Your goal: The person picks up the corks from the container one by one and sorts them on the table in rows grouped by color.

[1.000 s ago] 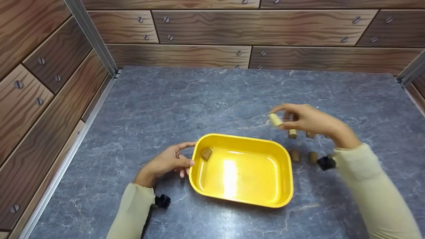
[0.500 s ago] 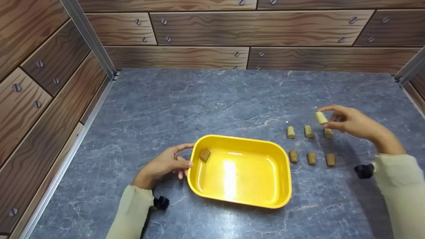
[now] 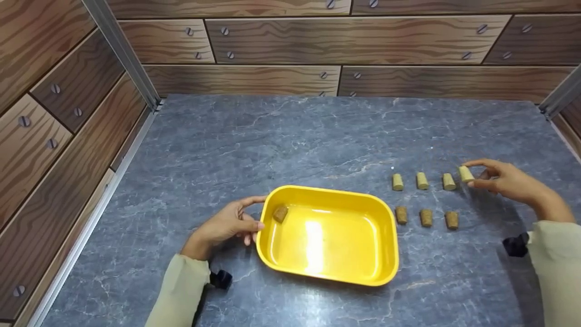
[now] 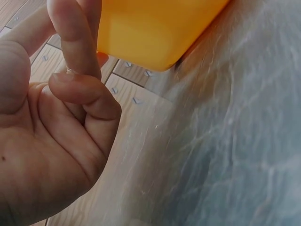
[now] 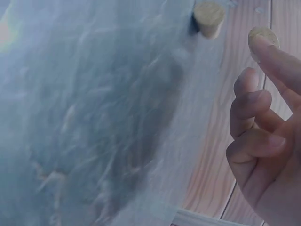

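Note:
My right hand (image 3: 510, 181) pinches a pale tapered cork stopper (image 3: 465, 174) between thumb and fingertips, at the right end of a row of pale stoppers. Close to its left stands another pale cork stopper (image 3: 449, 181). In the right wrist view the held stopper's round end shows at the fingertips, and the remaining fingers are curled. My left hand (image 3: 225, 221) holds the left side of a yellow plastic tub (image 3: 394, 247), thumb at the rim and index finger by the back corner. A brown cork stopper (image 3: 280, 213) lies inside the tub's back left corner.
Two more pale stoppers (image 3: 422, 180) continue the back row leftward. Before them sits a row of three brown stoppers (image 3: 426, 218), just right of the tub. The marbled grey table (image 3: 272, 131) is bounded by wood-patterned panels (image 3: 272, 41) at the back and left.
My right hand has carried the pale stopper rightward, from near the tub's back right corner, then down to the right end of the pale row. The left hand keeps its hold.

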The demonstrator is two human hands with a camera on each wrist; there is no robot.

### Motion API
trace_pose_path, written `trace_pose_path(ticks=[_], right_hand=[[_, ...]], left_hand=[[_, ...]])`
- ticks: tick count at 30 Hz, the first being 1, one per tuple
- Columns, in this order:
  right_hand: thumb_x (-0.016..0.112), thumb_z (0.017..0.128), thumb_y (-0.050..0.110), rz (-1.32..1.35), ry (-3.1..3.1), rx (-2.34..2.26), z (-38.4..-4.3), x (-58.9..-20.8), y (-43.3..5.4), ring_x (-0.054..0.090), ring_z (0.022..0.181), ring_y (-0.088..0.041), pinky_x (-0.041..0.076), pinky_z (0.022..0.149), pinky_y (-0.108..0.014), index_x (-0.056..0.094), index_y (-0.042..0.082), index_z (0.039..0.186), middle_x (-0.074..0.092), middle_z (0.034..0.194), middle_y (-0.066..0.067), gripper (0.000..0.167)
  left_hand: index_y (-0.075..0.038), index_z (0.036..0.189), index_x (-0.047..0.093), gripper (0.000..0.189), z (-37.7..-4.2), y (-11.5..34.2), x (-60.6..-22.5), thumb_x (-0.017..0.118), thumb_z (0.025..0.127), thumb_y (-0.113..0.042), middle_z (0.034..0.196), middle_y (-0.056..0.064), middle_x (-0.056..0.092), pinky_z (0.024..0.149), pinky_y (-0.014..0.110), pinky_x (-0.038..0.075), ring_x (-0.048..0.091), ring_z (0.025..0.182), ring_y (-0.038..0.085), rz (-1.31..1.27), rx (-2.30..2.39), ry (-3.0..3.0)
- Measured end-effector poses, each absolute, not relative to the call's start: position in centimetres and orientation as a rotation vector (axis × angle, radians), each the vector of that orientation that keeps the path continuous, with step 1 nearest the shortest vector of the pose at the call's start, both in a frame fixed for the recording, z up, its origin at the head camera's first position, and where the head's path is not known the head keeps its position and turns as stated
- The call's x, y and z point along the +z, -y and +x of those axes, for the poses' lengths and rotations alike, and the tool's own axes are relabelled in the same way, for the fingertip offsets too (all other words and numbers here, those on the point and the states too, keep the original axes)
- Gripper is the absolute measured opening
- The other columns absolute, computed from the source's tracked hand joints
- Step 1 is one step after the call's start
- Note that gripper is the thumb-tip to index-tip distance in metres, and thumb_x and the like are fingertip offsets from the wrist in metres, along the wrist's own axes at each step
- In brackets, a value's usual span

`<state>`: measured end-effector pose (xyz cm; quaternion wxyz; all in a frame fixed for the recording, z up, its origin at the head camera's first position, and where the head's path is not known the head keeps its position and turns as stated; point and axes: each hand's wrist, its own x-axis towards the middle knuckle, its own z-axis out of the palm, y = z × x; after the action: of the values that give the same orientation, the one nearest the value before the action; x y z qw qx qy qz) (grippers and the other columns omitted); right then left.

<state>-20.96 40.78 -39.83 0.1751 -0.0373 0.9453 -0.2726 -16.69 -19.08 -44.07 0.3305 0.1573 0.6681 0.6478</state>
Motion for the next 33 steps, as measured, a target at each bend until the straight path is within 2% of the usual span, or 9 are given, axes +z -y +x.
trace_pose_path(ticks=[4, 12, 18, 27, 33], right_hand=[[0.06, 0.096, 0.034, -0.085, -2.659, -0.733, -21.1, -40.5, -41.4, 0.052, 0.073, -0.011, 0.044, 0.061, -0.029, 0.037, 0.001, 0.143, 0.063, 0.094, -0.011, 0.062], [0.062, 0.093, 0.024, -0.061, -2.611, -0.664, -21.7, -41.4, -42.0, 0.05, 0.066, -0.01, 0.044, 0.058, -0.026, 0.037, -0.005, 0.14, 0.058, 0.084, -0.006, 0.061], [0.061, 0.093, 0.021, -0.051, -2.599, -0.667, -21.8, -41.5, -42.2, 0.05, 0.065, -0.01, 0.045, 0.057, -0.026, 0.037, -0.005, 0.139, 0.055, 0.081, -0.005, 0.059], [0.061, 0.093, 0.016, -0.058, -2.615, -0.67, -21.9, -41.5, -42.6, 0.054, 0.069, -0.011, 0.049, 0.059, -0.027, 0.035, -0.012, 0.137, 0.06, 0.086, -0.011, 0.058], [0.064, 0.091, 0.017, -0.036, -2.609, -0.711, -21.5, -41.0, -42.4, 0.055, 0.068, -0.009, 0.05, 0.059, -0.027, 0.029, -0.011, 0.142, 0.062, 0.089, -0.01, 0.068]], left_hand=[[-0.003, 0.15, 0.029, 0.071, -16.8, 19.1, -44.0, 0.067, 0.089, -0.008, 0.062, -0.001, 0.068, 0.048, 0.02, 0.048, 0.059, 0.047, 0.009, 0.44, 1.688, -1.76], [0.0, 0.15, 0.026, 0.073, -16.7, 19.0, -43.9, 0.066, 0.089, -0.006, 0.062, -0.002, 0.069, 0.048, 0.019, 0.049, 0.059, 0.047, 0.007, 0.433, 1.707, -1.767], [-0.003, 0.151, 0.026, 0.073, -16.7, 19.1, -44.0, 0.066, 0.09, -0.008, 0.063, -0.002, 0.069, 0.049, 0.021, 0.05, 0.06, 0.048, 0.008, 0.417, 1.7, -1.77], [-0.001, 0.15, 0.026, 0.073, -16.8, 19.2, -44.1, 0.067, 0.089, -0.008, 0.063, -0.001, 0.069, 0.048, 0.02, 0.05, 0.059, 0.047, 0.007, 0.409, 1.702, -1.776], [-0.003, 0.151, 0.027, 0.071, -16.7, 19.0, -44.0, 0.064, 0.09, -0.005, 0.062, -0.002, 0.069, 0.048, 0.02, 0.049, 0.06, 0.048, 0.007, 0.403, 1.705, -1.76]])
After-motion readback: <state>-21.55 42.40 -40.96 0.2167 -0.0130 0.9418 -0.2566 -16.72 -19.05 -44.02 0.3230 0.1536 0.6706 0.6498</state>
